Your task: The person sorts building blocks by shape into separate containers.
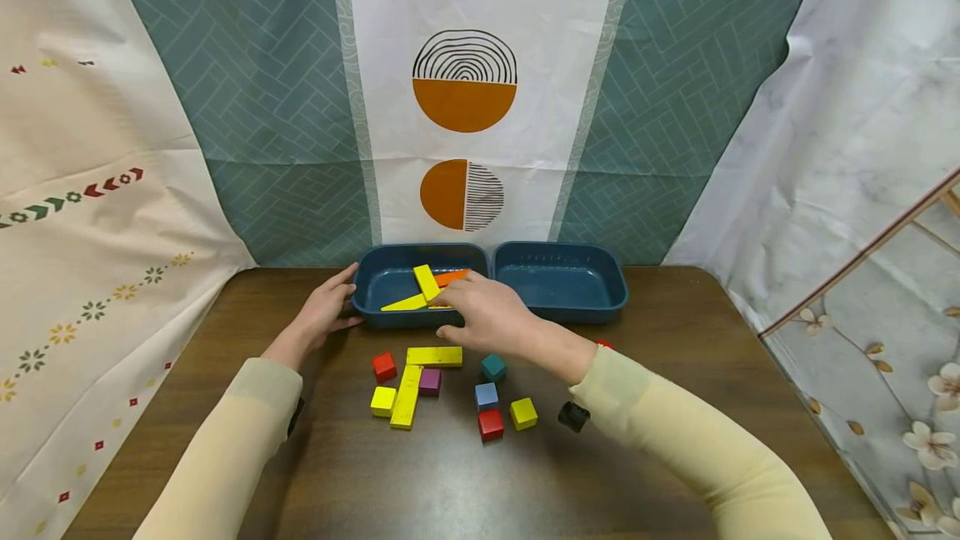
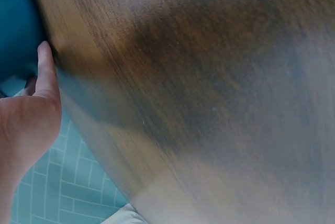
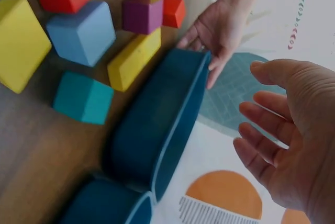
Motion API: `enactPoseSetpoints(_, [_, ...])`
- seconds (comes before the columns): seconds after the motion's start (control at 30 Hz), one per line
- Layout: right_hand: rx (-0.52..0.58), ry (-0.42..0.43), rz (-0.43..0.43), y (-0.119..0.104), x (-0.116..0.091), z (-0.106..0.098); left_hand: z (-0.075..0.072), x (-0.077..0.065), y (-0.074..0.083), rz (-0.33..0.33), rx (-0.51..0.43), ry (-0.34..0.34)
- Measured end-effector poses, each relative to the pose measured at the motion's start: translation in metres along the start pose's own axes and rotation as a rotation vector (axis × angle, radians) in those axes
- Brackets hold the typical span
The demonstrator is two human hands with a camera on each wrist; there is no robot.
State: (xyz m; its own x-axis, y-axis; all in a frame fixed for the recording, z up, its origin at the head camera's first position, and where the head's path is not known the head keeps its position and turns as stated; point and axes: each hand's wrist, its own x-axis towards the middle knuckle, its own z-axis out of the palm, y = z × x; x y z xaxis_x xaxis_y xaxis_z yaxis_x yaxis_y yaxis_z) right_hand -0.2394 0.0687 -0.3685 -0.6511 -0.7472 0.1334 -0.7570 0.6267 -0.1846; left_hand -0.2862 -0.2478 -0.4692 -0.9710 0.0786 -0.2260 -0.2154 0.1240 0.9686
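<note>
In the head view, my left hand (image 1: 322,311) touches the left end of a dark blue tray (image 1: 381,280), its fingers fairly straight along the wall. The left wrist view shows a straight finger (image 2: 47,72) against that wall. Over the same tray's front right part is my right hand (image 1: 487,311). The right wrist view has the right hand (image 3: 293,135) with fingers spread and nothing between them. Inside the tray lie yellow plank blocks (image 1: 425,280) and an orange block (image 1: 452,277), partly hidden by the right hand.
A second blue tray (image 1: 558,282) adjoins on the right. Before the trays lie two yellow planks (image 1: 406,397), a purple cube (image 1: 430,382), a teal cube (image 1: 493,367), a blue cube (image 1: 486,397), and red and yellow cubes (image 1: 523,413). A red piece (image 1: 604,344) shows behind the right forearm.
</note>
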Motion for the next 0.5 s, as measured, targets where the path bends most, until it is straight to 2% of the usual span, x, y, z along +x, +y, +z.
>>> enactPoseSetpoints(0.23, [-0.018, -0.027, 0.043, -0.004, -0.01, 0.017, -0.001, 0.0, 0.0, -0.003, 0.004, 0.001])
enactPoseSetpoints(0.5, [-0.019, -0.099, 0.118, -0.001, -0.018, 0.042, 0.0, -0.001, 0.0, -0.013, -0.003, -0.001])
